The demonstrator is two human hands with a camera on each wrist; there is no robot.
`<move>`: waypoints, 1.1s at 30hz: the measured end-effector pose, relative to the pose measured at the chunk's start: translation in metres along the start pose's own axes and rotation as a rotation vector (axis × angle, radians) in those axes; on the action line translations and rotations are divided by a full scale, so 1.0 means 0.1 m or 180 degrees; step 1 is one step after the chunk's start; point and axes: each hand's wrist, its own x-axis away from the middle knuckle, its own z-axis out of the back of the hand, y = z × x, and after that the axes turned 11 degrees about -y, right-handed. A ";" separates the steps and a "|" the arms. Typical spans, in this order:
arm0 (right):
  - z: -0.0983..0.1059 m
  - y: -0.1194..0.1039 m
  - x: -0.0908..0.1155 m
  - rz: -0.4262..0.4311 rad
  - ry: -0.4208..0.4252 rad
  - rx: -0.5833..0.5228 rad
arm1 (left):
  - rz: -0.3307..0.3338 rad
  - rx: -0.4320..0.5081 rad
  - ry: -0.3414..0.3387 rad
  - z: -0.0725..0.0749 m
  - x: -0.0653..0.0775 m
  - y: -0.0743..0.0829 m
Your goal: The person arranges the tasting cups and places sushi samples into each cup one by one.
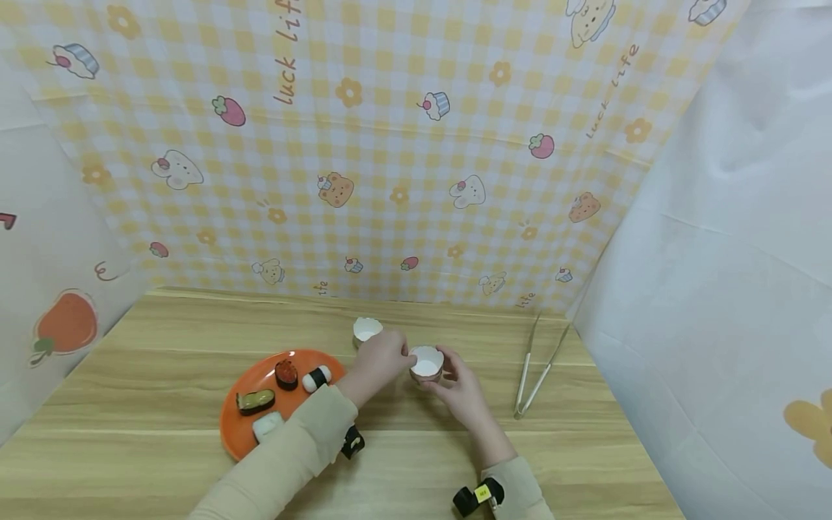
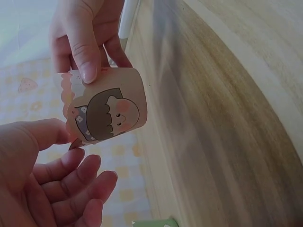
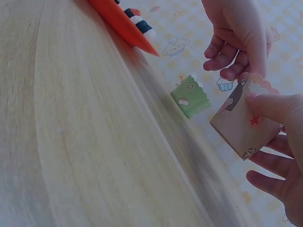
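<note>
Holding a scallop-rimmed, paper-like cup [image 2: 113, 104] above the wood-grain table [image 1: 403, 469] | right hand [image 1: 463, 393] grips its rounded wall; left hand [image 1: 383, 357] pinches the rim, thumb against forefinger | risk: hard squeezing or tugging could crease or tear the thin wall | wavy-edged green cup [image 3: 190, 98] stands nearby

a makeshift tabletop booth: cloth sheets [image 1: 390, 144] (one yellow-checked) screen a wood-grain table [image 1: 162, 347].
</note>
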 end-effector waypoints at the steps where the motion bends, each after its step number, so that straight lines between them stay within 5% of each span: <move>1: 0.00 0.00 0.00 0.0006 0.0001 0.0004 | 0.0011 -0.0014 -0.0004 0.00 0.00 0.00; 17: 0.00 0.02 0.01 -0.0018 -0.0021 0.0096 | 0.0059 0.0000 0.0010 -0.07 -0.01 0.02; 24: -0.05 0.44 -0.06 0.0020 0.0012 0.0125 | 0.0046 -0.0059 0.0065 -0.09 0.00 0.00; 33: -0.04 0.45 -0.06 0.0015 -0.0018 0.0214 | 0.0097 -0.0022 0.0034 -0.07 0.00 0.02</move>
